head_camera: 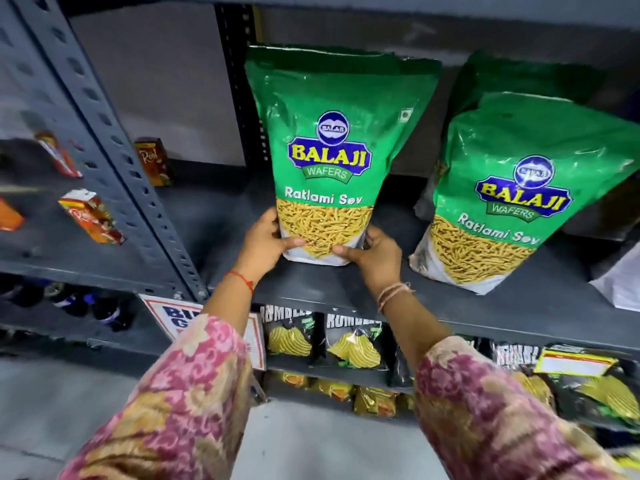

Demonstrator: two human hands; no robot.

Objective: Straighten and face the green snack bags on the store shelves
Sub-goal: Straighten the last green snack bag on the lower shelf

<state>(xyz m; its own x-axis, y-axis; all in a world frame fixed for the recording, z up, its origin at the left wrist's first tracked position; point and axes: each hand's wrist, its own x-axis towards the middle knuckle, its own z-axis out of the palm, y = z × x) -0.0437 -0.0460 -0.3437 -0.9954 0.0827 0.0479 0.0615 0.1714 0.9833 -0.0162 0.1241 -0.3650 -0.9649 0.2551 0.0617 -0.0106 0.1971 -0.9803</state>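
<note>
From the head camera I look down on a dark grey shelf (346, 292) with both of my hands at the base of a green snack bag (332, 140) printed "Balaji Wafers Ratlami Sev". That bag stands upright near the front edge of the shelf, its printed face turned toward me, just beside the perforated rear upright (242, 81). My left hand (268, 242) clasps the bag's lower left corner, thumb laid across the front over the clear window and fingers wrapped behind. My right hand (375, 252) pinches the lower right corner the same way, thumb on the front. A red thread rings the left wrist; pale bands ring the right.

A second green bag (519, 188) stands on the same shelf to the right, apart from the first and tilted with its top leaning right. Another green bag (512, 77) shows behind it.

Left of the slanted post (104, 133), small juice cartons (91, 216) lie scattered on a neighbouring shelf. Below, black chip packets (353, 341) fill the lower shelf, and a partly hidden sign (166, 317) hangs beside my left sleeve (180, 393).
</note>
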